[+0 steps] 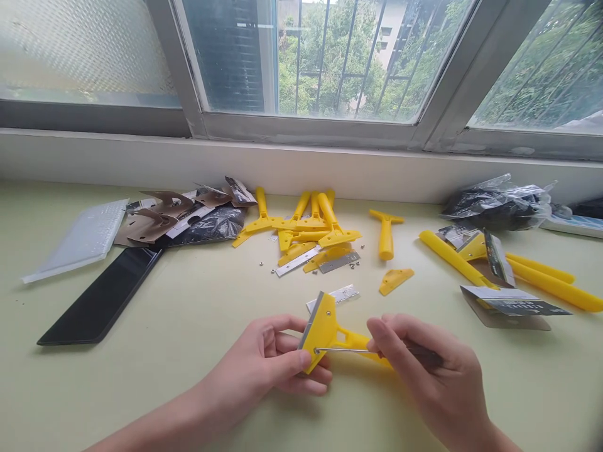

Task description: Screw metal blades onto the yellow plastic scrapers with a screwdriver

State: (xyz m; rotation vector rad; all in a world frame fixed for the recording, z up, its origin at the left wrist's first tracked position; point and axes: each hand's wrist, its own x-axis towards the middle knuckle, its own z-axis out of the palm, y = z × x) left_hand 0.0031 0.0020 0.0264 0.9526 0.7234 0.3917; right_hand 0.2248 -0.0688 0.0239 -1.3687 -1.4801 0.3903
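Observation:
My left hand [277,355] grips a yellow scraper [325,321] by its blade end, thumb on the lower corner of the head. A grey metal blade lines the scraper's left edge, and a screw shows near the upper corner. In my right hand [428,370] is a screwdriver [346,350], its thin shaft pointing left with the tip at the lower screw. The scraper's yellow handle runs to the right, partly hidden behind my right hand. Just behind the scraper head lies a small clear packet [346,294].
Yellow scraper parts [306,223], loose blades [298,261] and several small nuts lie farther back. A yellow handle [386,235] and a yellow plate [396,280] are right of them. Cardboard packaging [155,220] and a black strip [101,295] lie left; long-handled scrapers [551,282] lie right.

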